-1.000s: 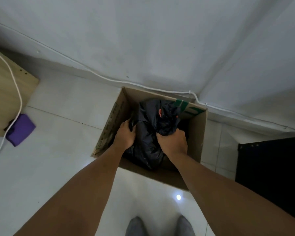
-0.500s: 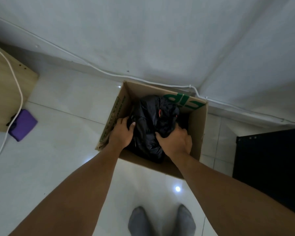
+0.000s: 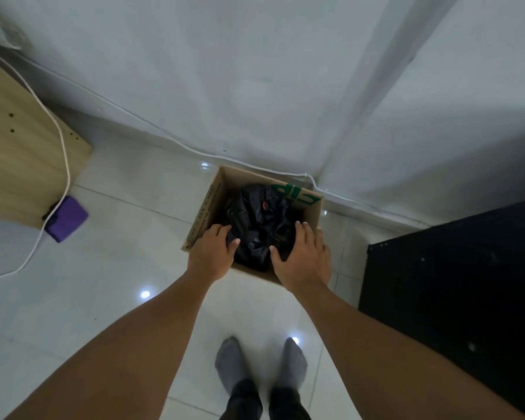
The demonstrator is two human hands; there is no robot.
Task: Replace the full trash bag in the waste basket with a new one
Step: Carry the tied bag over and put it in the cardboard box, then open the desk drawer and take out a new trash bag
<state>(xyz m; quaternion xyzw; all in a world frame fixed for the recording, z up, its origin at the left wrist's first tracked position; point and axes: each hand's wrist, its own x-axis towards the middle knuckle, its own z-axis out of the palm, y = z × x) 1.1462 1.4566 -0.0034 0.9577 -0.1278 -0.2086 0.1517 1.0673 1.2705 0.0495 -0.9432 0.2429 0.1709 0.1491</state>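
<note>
The head view looks straight down at a glossy white tiled floor (image 3: pixel 103 268) with small bright spots of light reflected in it, meeting a plain white wall (image 3: pixel 255 86) that turns a corner at the right. A thin white cable (image 3: pixel 240 160) runs along the foot of the wall. A cardboard box (image 3: pixel 205 212) serves as the waste basket and stands on the floor close to that wall corner, its top open and green lettering (image 3: pixel 296 194) on its far inner side. The black trash bag (image 3: pixel 259 225) sits inside the box, bunched and crumpled, filling most of the opening. The left hand (image 3: pixel 214 253) lies over the box's near left corner, fingers loosely spread and thumb laid on the bag; it seems to rest there rather than clutch, though the dark plastic hides the fingertips. The right hand (image 3: pixel 303 259) is spread flat over the near right corner, fingers straight, thumb touching the bag, holding nothing. At the floor's left edge stands a light wooden panel (image 3: pixel 19 153), with a white cord (image 3: pixel 68 174) trailing across it and past a purple object (image 3: pixel 67 219) lying at its near corner. A black cabinet (image 3: pixel 455 283) fills the right edge. Two feet in grey socks (image 3: pixel 229 365) stand near the bottom edge.
</note>
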